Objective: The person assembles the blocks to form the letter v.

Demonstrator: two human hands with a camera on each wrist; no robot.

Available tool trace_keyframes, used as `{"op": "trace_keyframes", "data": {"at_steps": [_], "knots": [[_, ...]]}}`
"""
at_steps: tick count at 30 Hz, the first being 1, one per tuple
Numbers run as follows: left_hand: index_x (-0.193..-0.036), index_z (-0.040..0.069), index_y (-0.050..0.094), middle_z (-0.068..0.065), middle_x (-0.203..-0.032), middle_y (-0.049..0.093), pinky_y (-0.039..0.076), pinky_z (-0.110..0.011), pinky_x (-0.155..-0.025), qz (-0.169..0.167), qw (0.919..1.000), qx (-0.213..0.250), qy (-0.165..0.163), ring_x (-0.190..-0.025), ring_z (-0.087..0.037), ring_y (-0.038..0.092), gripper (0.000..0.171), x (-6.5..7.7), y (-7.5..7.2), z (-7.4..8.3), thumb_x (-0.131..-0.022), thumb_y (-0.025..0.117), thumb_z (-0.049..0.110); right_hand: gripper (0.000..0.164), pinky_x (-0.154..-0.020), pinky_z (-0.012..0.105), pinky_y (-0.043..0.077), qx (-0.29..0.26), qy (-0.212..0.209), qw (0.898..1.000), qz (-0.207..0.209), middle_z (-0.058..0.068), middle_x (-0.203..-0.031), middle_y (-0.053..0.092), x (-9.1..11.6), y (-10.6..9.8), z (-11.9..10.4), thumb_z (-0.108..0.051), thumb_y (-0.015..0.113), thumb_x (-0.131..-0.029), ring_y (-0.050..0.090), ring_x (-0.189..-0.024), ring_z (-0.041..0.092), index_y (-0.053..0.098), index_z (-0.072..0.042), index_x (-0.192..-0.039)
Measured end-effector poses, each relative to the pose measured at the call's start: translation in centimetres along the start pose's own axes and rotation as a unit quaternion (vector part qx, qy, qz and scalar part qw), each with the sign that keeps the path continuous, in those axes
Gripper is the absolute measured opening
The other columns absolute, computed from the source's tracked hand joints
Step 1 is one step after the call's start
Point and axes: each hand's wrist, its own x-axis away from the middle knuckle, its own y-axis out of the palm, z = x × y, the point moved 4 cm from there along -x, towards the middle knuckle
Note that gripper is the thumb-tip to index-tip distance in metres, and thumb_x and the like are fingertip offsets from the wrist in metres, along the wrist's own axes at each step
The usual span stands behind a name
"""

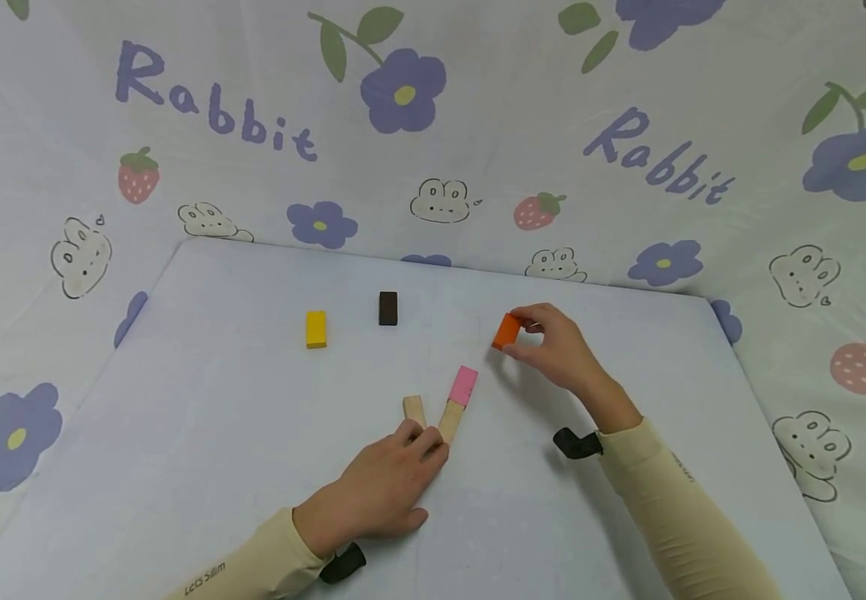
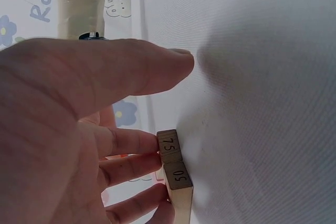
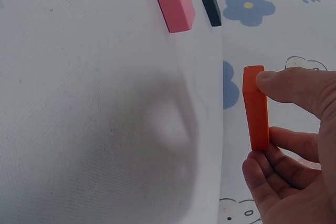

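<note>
My right hand [image 1: 558, 350] pinches an orange block [image 1: 507, 331] by its ends, thumb on one and fingers at the other. In the right wrist view this orange block [image 3: 255, 108] stands out against the printed cloth. My left hand [image 1: 387, 479] rests over two plain wooden blocks, its fingertips touching them and its thumb held apart. These wooden blocks meet at their near ends, which are marked 75 [image 2: 169, 145] and 50 [image 2: 179, 176]; in the head view they spread into a V. A pink block [image 1: 463, 385] lies at the far end of the right wooden block [image 1: 451, 421].
A yellow block [image 1: 316, 330] and a dark brown block [image 1: 388, 308] stand farther back on the white table [image 1: 215, 400]. Cloth printed with rabbits and flowers [image 1: 402, 92] hangs behind and beside it. A black wrist device [image 1: 577, 443] sits at the right sleeve.
</note>
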Motion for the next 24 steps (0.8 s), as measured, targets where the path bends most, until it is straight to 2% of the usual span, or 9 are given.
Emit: {"op": "trace_keyframes", "data": {"at_steps": [6,18,24], "knots": [[-0.141,0.01,0.064,-0.004,-0.136,0.056,0.052,-0.028,-0.095,-0.001,0.9999,-0.011,0.0,-0.118,-0.024,0.049,0.062,-0.1,0.3,0.0,-0.09,0.085,0.039,0.056,-0.103,0.053,0.056,0.001,-0.002,1.0,-0.005,0.013,-0.138,0.061,-0.2,0.6,-0.1,-0.02,0.086,-0.095,0.061,-0.126,0.038,0.065,-0.004,-0.144],[-0.141,0.011,0.064,-0.004,-0.136,0.056,0.051,-0.028,-0.096,-0.002,0.9997,-0.025,0.0,-0.117,-0.024,0.049,0.062,-0.2,0.6,0.0,-0.09,0.084,0.041,0.057,-0.105,0.055,0.054,-0.016,-0.014,1.0,-0.011,0.016,-0.138,0.062,-0.1,1.4,-0.8,-0.018,0.087,-0.094,0.062,-0.126,0.041,0.066,-0.002,-0.143],[-0.143,0.011,0.064,-0.004,-0.137,0.056,0.052,-0.027,-0.096,0.0,0.9997,-0.025,0.001,-0.118,-0.024,0.049,0.063,-0.2,0.7,-0.1,-0.091,0.083,0.041,0.057,-0.104,0.053,0.055,-0.013,-0.011,1.0,-0.016,0.015,-0.14,0.061,-0.2,1.9,-0.9,-0.018,0.087,-0.094,0.062,-0.126,0.038,0.065,-0.003,-0.144]]}}
